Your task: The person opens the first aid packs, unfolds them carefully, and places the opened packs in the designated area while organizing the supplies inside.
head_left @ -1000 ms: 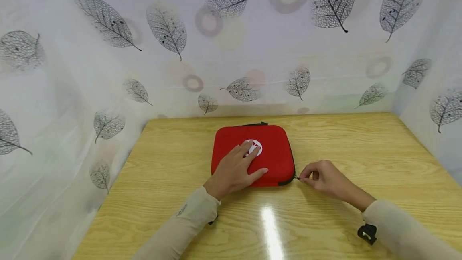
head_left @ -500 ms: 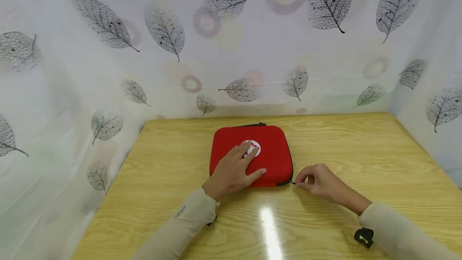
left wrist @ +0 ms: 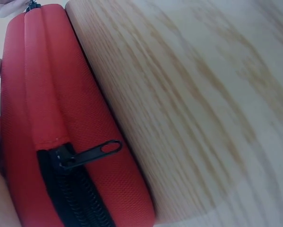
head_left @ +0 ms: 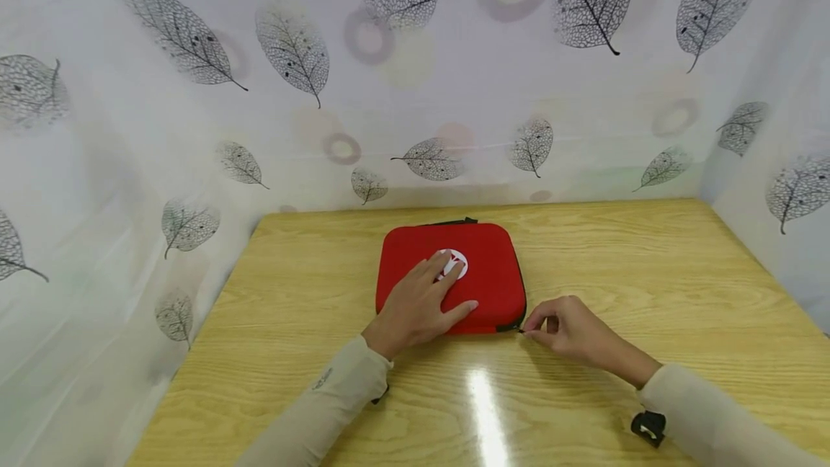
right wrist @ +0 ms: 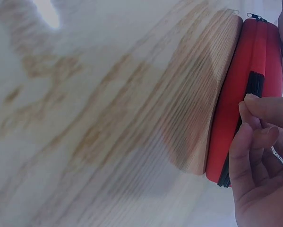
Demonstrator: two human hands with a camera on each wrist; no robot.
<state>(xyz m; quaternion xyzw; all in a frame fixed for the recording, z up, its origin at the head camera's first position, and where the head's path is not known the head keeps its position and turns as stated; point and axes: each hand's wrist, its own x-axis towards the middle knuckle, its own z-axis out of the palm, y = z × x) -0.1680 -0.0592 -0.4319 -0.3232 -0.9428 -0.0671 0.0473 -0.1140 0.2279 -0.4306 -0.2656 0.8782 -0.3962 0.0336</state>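
A red zippered case (head_left: 486, 243) with a white round emblem lies flat on the table. My left hand (head_left: 411, 312) rests on its top with fingers spread, partly covering the emblem. At the near right corner, my right hand (head_left: 570, 330) pinches a small zipper pull (head_left: 521, 330) between thumb and index finger. Black zipper tape (right wrist: 256, 82) shows beside those fingertips in the right wrist view. In the left wrist view, another black zipper pull (left wrist: 101, 152) hangs loose on the case's side, at the end of the black zipper teeth (left wrist: 82, 201).
A wood-grain table (head_left: 311, 265) carries the case. A white leaf-print sheet (head_left: 292, 143) stands behind it and on both sides. A black strap (head_left: 463, 221) sticks out at the case's far edge. Light glares on the near tabletop (head_left: 486, 409).
My right hand has shifted slightly left and toward me with the zipper pull, round the case's near right corner. The left hand stays put on the case.
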